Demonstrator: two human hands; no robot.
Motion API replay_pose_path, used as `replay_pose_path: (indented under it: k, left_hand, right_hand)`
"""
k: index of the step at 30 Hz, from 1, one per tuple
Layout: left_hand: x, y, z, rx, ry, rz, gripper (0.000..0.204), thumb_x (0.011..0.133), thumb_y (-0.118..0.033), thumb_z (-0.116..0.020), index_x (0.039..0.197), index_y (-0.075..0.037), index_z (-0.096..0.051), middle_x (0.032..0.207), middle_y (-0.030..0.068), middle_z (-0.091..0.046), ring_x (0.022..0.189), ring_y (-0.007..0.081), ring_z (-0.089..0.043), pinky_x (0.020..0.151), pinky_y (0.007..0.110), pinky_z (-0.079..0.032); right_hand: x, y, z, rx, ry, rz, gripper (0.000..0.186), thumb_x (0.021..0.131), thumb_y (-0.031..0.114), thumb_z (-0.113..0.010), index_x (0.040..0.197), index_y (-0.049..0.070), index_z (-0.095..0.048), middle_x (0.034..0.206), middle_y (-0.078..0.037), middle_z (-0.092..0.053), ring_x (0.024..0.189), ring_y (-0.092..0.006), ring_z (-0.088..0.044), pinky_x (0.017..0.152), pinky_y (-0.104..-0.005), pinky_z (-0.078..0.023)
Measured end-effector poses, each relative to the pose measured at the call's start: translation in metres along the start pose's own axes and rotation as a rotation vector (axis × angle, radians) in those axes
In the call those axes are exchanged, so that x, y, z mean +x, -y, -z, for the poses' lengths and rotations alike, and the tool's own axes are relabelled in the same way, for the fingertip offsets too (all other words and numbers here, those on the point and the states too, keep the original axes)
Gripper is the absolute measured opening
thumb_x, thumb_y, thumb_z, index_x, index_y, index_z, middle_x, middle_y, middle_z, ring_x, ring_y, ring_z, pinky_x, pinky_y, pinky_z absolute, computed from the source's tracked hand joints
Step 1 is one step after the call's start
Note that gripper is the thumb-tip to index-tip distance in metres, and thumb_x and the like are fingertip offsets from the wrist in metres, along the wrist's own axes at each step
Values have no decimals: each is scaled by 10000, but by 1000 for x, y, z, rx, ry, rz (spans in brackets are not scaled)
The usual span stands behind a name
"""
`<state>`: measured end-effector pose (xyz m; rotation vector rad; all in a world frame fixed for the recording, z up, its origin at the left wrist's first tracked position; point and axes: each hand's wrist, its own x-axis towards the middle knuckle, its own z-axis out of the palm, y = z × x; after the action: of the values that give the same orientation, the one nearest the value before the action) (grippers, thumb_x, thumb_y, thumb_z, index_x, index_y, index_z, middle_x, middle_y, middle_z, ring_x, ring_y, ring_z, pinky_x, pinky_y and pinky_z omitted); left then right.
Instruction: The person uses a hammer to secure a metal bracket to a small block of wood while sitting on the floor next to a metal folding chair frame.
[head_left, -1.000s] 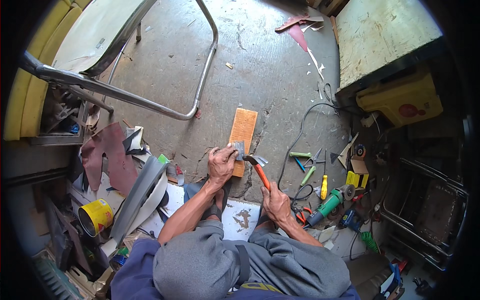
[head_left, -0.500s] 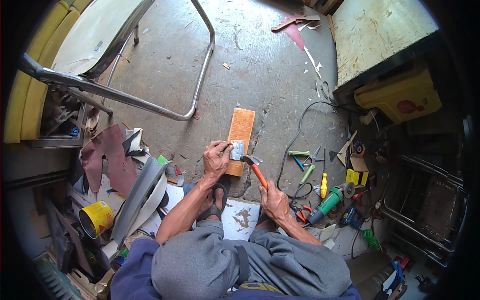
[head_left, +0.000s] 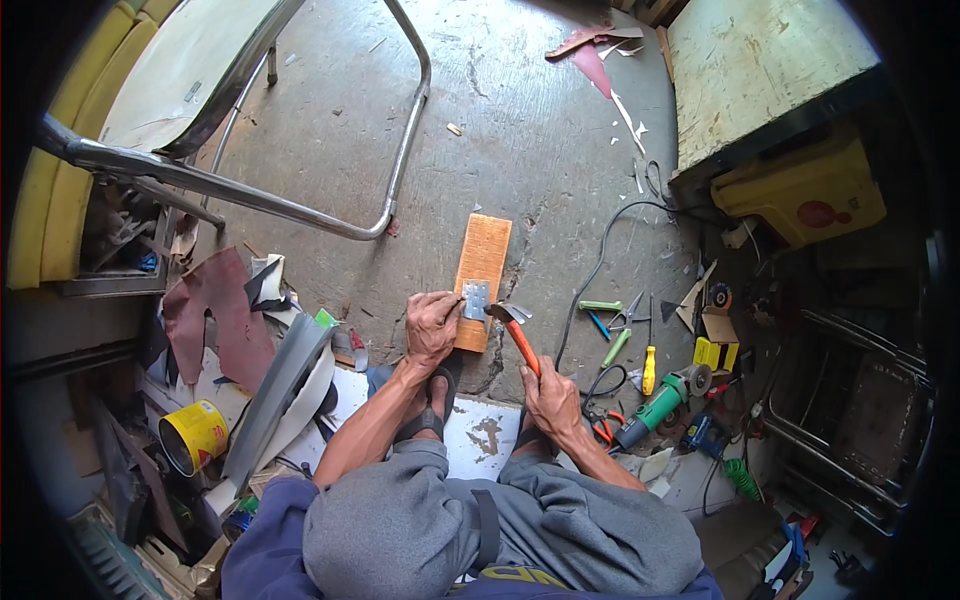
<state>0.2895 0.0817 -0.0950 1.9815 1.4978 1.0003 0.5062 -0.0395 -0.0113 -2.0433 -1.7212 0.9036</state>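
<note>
A small silvery metal plate [head_left: 476,299] with several dots or holes lies on an orange-brown wooden board [head_left: 486,250], which rests lengthwise on the floor. Beside the plate's left edge, my left hand [head_left: 432,328] is closed, its fingertips pressed together at the plate; whatever they pinch is hidden. In my right hand [head_left: 553,395] is a claw hammer [head_left: 521,346], gripped low on its orange handle. The hammer's dark head is just right of the plate, close over the board's edge.
On the right lie green-handled snips [head_left: 616,348], a yellow screwdriver [head_left: 648,372], a green angle grinder [head_left: 652,414] and a black cable [head_left: 598,262]. A chrome chair frame [head_left: 300,208] stands at far left. Scraps surround a yellow can [head_left: 192,438] at left.
My left fingers have drawn slightly left, showing more of the plate. The hammer head has shifted a little up and right, turned slightly, with my right hand still around the handle.
</note>
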Motion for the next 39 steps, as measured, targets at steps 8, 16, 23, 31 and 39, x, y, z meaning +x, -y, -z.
replay_pose_path:
  k: [8,16,23,31,39]
  left_hand:
    - [-1,0,1,42,16,-18,136,884,-182,-739,960,-71,-761,916,64,-760,943,201,-705,946,420,-406]
    - [-1,-3,1,81,8,-46,99,893,-176,-730,936,-94,-762,913,40,-767,931,181,-723,1008,453,-375]
    - [-2,-5,-1,119,-2,-30,89,893,-173,-727,940,-104,-758,903,28,-767,940,170,-728,1067,486,-329]
    - [-8,-2,1,173,18,-106,125,891,-186,-716,1001,-141,-755,897,32,-767,967,163,-733,1122,554,-265]
    - [-11,3,-2,141,5,-29,138,894,-193,-725,1010,-127,-758,925,46,-774,909,168,-745,1144,547,-251]
  right_hand:
    - [2,3,2,10,-6,2,251,1021,299,-569,1042,53,-524,693,-255,-635,650,-480,-648,551,-559,-495]
    - [5,5,3,19,-11,-4,264,1023,303,-567,1040,44,-524,685,-253,-632,640,-476,-648,541,-555,-493]
    - [5,2,-1,20,-16,35,259,1019,297,-576,1031,43,-528,671,-247,-627,617,-470,-642,528,-550,-490]
    - [7,10,2,-24,-24,91,254,1011,286,-591,1046,40,-538,671,-224,-632,600,-441,-651,505,-530,-497]
    - [15,28,12,11,-97,219,224,987,237,-640,1059,41,-560,707,-195,-646,596,-409,-658,489,-488,-502]
